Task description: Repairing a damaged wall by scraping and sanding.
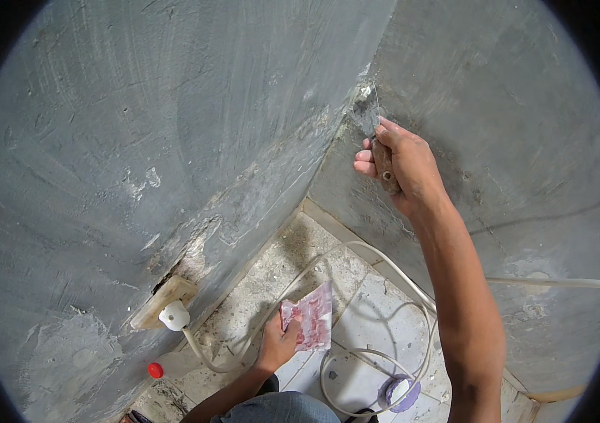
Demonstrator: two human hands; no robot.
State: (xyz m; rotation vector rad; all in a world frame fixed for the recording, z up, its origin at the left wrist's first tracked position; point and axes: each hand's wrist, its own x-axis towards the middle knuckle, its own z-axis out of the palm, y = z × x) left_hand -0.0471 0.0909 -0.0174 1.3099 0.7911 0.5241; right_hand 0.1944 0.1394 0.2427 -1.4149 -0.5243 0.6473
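Two patchy grey walls point(173, 106), dusty tiled floor point(369, 310), right hand point(413, 158) gripping scraper point(386, 171), left hand point(277, 344) holding red-streaked plate point(319, 319)

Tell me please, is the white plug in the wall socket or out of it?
In, it appears: the white plug sits against the wall socket, with no prongs showing.

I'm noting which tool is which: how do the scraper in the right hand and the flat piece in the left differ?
The scraper has a brown handle; the flat piece shows none.
The scraper's blade looks grey; the flat piece is blotched red and white.
The scraper is up by the wall corner; the flat piece is lower, above the floor.
Both are hand-held.
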